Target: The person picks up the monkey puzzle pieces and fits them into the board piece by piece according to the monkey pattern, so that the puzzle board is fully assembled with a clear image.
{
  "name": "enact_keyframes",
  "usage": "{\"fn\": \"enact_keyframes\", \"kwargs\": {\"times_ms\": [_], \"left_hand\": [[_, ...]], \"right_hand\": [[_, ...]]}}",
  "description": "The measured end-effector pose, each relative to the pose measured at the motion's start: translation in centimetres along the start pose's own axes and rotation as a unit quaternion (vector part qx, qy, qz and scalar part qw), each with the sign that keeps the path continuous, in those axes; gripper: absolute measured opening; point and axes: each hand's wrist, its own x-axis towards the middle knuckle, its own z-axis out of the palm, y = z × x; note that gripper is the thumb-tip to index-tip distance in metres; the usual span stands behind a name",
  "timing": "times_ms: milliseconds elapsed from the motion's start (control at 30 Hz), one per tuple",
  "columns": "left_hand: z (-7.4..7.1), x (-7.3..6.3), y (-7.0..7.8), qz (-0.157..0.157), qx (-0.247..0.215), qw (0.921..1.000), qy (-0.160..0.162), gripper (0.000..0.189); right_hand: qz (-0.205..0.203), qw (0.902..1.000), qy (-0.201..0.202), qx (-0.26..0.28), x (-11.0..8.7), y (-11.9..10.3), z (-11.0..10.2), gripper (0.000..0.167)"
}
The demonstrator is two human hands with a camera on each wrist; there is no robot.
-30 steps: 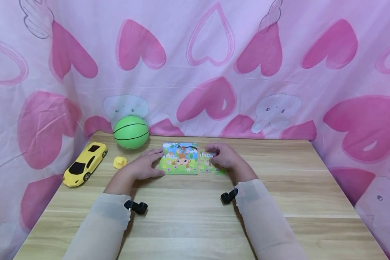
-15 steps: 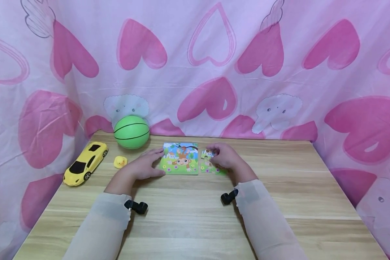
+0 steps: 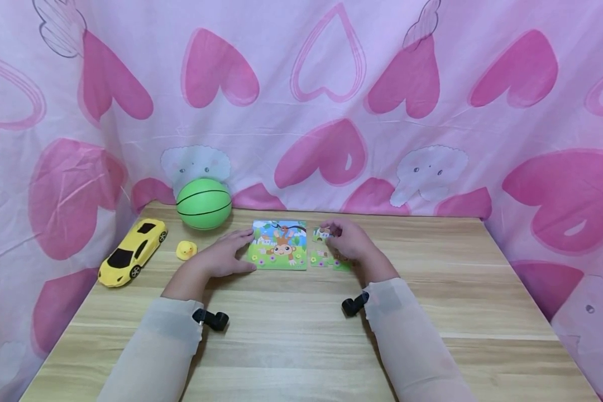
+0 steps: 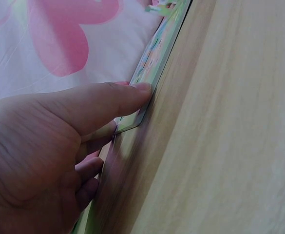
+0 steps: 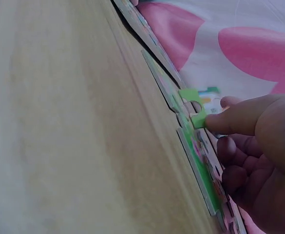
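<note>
A square picture board (image 3: 279,247) with a hanging monkey lies flat on the table. My left hand (image 3: 224,254) rests at its left edge; in the left wrist view, the thumb (image 4: 132,95) lies straight on the board's edge near a corner. To the right, my right hand (image 3: 353,241) pinches a jigsaw puzzle piece (image 5: 199,120) between thumb and fingers. That piece is tilted up in the right wrist view, partly covered by the fingers. Below it lie several joined jigsaw pieces (image 3: 320,259) with green ground and flowers; my right hand hides part of them.
A green ball (image 3: 204,204) stands at the back left of the wooden table (image 3: 281,346). Left of my left hand are a yellow toy duck (image 3: 186,250) and a yellow toy car (image 3: 133,253). A pink heart-patterned cloth (image 3: 326,67) hangs behind the table.
The pinched jigsaw piece has turned and shifted slightly in my right hand, showing more of its house picture. My left hand stays at the board.
</note>
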Motion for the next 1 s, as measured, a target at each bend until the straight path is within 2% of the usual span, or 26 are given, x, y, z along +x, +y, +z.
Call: {"fn": "enact_keyframes", "kwargs": {"times_ms": [133, 300, 433, 600, 767, 900, 1000], "left_hand": [[-0.1, 0.0, 0.1, 0.0, 0.001, 1.0, 0.0, 0.092], [-0.2, 0.1, 0.2, 0.001, 0.0, 1.0, -0.001, 0.091], [-0.2, 0.1, 0.2, 0.002, 0.003, 1.0, -0.001, 0.091], [-0.2, 0.2, 0.2, 0.001, 0.004, 1.0, -0.003, 0.092], [-0.2, 0.2, 0.0, 0.001, 0.002, 1.0, -0.004, 0.092], [-0.2, 0.2, -0.1, 0.002, 0.003, 1.0, -0.006, 0.092], [-0.2, 0.1, -0.1, 0.003, 0.001, 1.0, -0.007, 0.092]], "right_hand": [[-0.013, 0.9997, 0.016, 0.014, 0.0, -0.1, 0.0, 0.031], [-0.043, 0.9975, 0.016, 0.054, -0.3, -1.5, 0.3, 0.027], [-0.073, 0.994, -0.007, 0.081, -0.6, -3.1, 1.0, 0.028], [-0.09, 0.993, -0.033, 0.07, -0.7, -5.2, 2.3, 0.029], [-0.094, 0.9927, -0.046, 0.06, -0.1, -6.7, 3.6, 0.029], [-0.093, 0.991, -0.06, 0.075, 1.0, -7.4, 4.9, 0.029], [-0.095, 0.9908, -0.069, 0.067, 1.9, -7.7, 5.8, 0.027]]}}
